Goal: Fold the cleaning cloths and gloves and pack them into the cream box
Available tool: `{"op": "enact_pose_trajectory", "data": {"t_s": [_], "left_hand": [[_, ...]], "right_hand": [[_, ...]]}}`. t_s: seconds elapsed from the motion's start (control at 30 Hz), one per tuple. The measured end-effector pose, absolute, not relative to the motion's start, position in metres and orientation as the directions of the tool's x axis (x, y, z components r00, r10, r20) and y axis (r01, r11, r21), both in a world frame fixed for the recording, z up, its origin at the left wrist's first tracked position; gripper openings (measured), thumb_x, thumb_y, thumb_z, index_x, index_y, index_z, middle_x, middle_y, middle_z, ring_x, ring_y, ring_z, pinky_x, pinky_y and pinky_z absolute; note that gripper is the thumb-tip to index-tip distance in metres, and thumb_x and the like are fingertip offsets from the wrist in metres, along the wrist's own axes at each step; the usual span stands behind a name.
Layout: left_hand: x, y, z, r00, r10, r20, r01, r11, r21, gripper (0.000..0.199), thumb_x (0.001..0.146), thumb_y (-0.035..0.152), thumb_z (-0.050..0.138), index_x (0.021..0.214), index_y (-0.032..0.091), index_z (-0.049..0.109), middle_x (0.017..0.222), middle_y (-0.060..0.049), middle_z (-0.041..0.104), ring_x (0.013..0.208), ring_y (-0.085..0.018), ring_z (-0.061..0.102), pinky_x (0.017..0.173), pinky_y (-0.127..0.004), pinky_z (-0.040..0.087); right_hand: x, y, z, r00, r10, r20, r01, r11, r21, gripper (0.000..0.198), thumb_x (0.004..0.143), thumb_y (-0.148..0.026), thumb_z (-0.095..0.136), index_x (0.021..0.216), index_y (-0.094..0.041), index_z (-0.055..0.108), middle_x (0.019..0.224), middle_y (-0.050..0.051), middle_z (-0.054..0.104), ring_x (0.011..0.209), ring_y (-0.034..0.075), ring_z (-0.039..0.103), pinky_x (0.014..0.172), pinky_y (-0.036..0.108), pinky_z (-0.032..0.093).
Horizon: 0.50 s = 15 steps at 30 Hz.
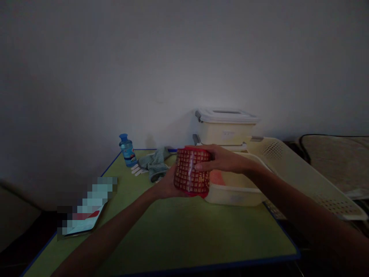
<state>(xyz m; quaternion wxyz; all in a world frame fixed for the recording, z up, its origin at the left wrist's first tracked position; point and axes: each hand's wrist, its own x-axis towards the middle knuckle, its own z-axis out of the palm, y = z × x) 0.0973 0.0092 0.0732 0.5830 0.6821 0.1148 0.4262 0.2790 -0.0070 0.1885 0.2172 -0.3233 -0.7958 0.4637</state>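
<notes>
A: Finish on the dark-red, gold-printed cylindrical container (190,173)?
B: Glossy, smooth.
A: Others?
B: Translucent blue plastic bottle (127,152): smooth. Crumpled grey-green cloth (157,161): rough. Cream rectangular plastic tub (235,196): smooth. Flat green tabletop (173,238): matt.

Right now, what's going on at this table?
A person is holding a red gold-printed canister in both hands, left hand on its left side, right hand on its right. Beyond it, on the green table, an open cream tub sits to the right; a grey-green cloth and blue bottle lie farther left.
</notes>
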Motion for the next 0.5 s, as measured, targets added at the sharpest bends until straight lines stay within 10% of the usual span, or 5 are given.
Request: {"op": "enact_pose_trajectory", "data": {"t_s": [0.5], "left_hand": [[0.168,0.007,0.098,0.624,0.722,0.300,-0.186,-0.237,0.954,0.067,0.054,0.024,0.077,0.113,0.016,0.045,0.112,-0.010,0.059,0.100,-0.028,0.058,0.088,-0.045,0.045]], "right_hand": [[0.351,-0.011,0.177,-0.454,0.886,0.093,0.300,0.251,-0.920,0.052,0.068,-0.034,0.066,0.116,-0.020,0.054,0.106,0.005,0.063,0.093,0.021,0.059,0.080,0.038,0.051]]}}
